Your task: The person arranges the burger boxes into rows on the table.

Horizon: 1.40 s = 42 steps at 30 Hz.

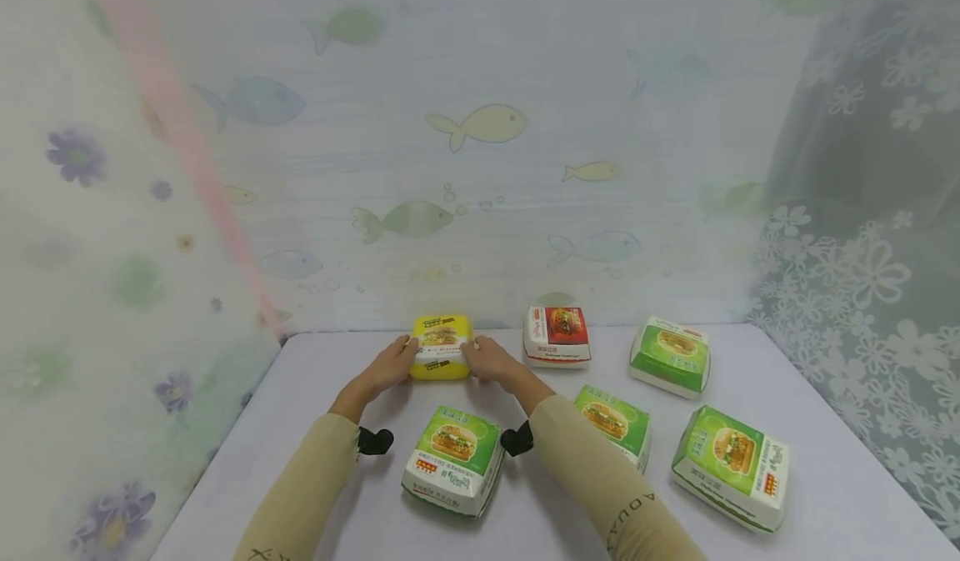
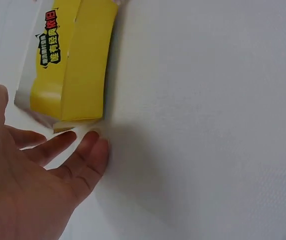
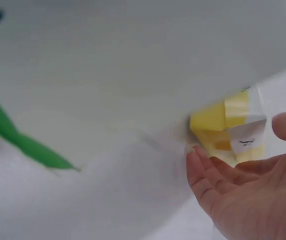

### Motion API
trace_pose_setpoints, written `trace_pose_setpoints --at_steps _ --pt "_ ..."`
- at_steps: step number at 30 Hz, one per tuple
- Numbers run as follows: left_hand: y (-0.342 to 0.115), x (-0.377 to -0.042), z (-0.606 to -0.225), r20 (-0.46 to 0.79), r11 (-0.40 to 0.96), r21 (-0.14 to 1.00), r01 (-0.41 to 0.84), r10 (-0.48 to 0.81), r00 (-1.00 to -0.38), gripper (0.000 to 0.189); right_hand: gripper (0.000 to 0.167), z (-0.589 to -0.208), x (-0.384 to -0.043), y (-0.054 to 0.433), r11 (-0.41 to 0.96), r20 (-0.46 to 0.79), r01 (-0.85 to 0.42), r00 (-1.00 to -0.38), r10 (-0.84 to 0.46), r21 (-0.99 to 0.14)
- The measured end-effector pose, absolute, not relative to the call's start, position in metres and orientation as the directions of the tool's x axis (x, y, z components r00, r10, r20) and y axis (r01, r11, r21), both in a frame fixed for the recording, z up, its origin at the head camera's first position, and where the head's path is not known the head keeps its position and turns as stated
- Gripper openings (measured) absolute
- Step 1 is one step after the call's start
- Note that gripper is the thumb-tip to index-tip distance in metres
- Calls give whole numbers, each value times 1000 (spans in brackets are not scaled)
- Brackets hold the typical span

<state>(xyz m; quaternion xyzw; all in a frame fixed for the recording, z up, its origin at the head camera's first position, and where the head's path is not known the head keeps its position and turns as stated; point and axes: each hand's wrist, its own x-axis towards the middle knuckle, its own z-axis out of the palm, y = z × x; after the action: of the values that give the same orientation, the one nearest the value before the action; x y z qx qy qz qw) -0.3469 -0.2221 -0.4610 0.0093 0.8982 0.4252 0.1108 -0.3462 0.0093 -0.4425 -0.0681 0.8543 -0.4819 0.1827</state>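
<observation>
A yellow burger box (image 1: 440, 350) with a white band stands near the table's back edge, between the two hands. At its left side is my left hand (image 1: 393, 363); in the left wrist view its relaxed fingers (image 2: 85, 167) reach the box's lower end, thumb apart from it. On the opposite side is my right hand (image 1: 491, 359). The right wrist view shows its fingers (image 3: 200, 172) extended right by the yellow box (image 3: 213, 117), with a gap at the thumb. Closer in, between the forearms, sits a green and white burger box (image 1: 453, 457).
A red and white box (image 1: 558, 336) stands right of the hands. More green boxes lie further right: one at the back (image 1: 671, 355), one partly behind the right sleeve (image 1: 611, 423), and one in front (image 1: 733, 465). A fish-patterned curtain (image 1: 480, 211) hangs behind the white table (image 1: 360, 511).
</observation>
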Motion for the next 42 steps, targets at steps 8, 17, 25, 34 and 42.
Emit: trace_pose_setpoints --at_steps 8,17,25,34,42 --pt "-234 -342 -448 -163 666 745 -37 128 -978 74 66 -415 -342 20 562 -175 6 -953 -247 -827" --pt "-248 -317 -431 -100 731 679 57 169 -980 75 66 -383 -325 26 612 -63 -134 -955 -289 -780" --pt "-249 -282 -418 -100 731 676 90 212 -972 71 63 -374 -291 38 654 -53 -176 -948 -315 -736" --pt "-236 -260 -428 -119 710 697 104 257 -959 66 62 -384 -257 58 724 -76 -258 -916 -394 -640" --pt "-236 -247 -435 -171 662 744 89 317 -933 68 60 -394 -238 68 748 -114 -315 -880 -460 -584"
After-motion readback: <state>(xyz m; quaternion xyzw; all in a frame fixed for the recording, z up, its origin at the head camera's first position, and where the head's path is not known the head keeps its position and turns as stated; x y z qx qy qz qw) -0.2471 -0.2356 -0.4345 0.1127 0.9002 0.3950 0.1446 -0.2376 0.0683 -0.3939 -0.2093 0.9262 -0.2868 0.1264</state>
